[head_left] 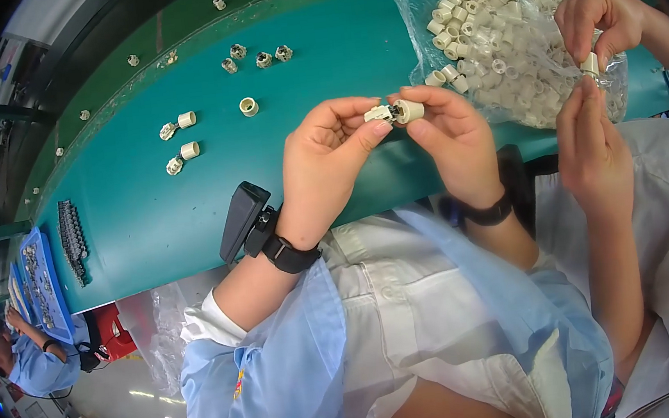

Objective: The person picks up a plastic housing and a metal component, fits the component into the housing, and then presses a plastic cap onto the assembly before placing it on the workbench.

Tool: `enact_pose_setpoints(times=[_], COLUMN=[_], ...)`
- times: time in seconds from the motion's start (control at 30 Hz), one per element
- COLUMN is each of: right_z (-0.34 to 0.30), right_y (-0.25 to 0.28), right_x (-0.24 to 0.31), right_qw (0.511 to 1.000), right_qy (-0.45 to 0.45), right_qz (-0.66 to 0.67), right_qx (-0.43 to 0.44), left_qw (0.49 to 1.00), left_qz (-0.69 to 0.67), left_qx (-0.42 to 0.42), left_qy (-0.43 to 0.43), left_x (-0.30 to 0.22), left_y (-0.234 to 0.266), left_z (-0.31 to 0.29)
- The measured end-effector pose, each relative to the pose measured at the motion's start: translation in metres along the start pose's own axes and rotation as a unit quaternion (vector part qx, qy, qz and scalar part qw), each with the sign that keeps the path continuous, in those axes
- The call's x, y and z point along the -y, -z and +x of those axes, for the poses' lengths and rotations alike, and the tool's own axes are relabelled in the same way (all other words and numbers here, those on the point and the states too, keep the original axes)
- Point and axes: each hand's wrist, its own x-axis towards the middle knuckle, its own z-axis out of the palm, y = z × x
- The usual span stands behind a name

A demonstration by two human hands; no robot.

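We pinch one small metal insert (379, 112) in our left hand (328, 156), one cream sleeve (409, 110) in our right hand (450, 138), both touching above the worktop's (145, 214) near edge. Three loose sleeves, two beside inserts, lie mid-belt; one clear bag (488, 34) of sleeves sits right.

surface: teal bench (187, 217) | on it: scattered cream sleeves (249, 106), small metal fittings (262, 59), clear bag of sleeves (486, 18), black rack (71, 239)

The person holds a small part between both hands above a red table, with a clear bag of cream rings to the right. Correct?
Not quite: the table is teal-green, not red, as the head view shows. The rest holds: the left hand and right hand hold a small part between them, and the clear bag of cream rings lies to the right.
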Motion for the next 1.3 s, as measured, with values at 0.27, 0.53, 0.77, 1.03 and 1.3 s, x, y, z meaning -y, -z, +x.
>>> enact_pose_setpoints(times=[0.27,0.53,0.77,1.03,1.3], right_z=[-0.002,0.000,0.001,-0.001,-0.002], right_y=[0.001,0.008,0.008,0.004,0.000], right_x=[-0.003,-0.007,-0.010,-0.007,-0.005], right_qw=[1.000,0.985,0.981,0.982,0.994], right_qy=[0.002,0.003,-0.001,0.006,0.039], right_qz=[0.014,0.168,0.191,0.179,0.090], right_qx=[0.001,0.031,0.046,0.057,0.048], left_qw=[1.000,0.998,1.000,0.999,1.000], left_qz=[0.005,0.047,-0.003,-0.018,-0.020], left_qx=[-0.005,0.006,0.013,0.010,0.007], left_qy=[-0.004,-0.027,-0.019,-0.029,-0.003], left_x=[0.000,-0.007,-0.012,-0.009,-0.008], left_y=[-0.001,-0.004,-0.006,-0.006,0.000], left_z=[-0.003,-0.009,-0.011,-0.012,-0.011])
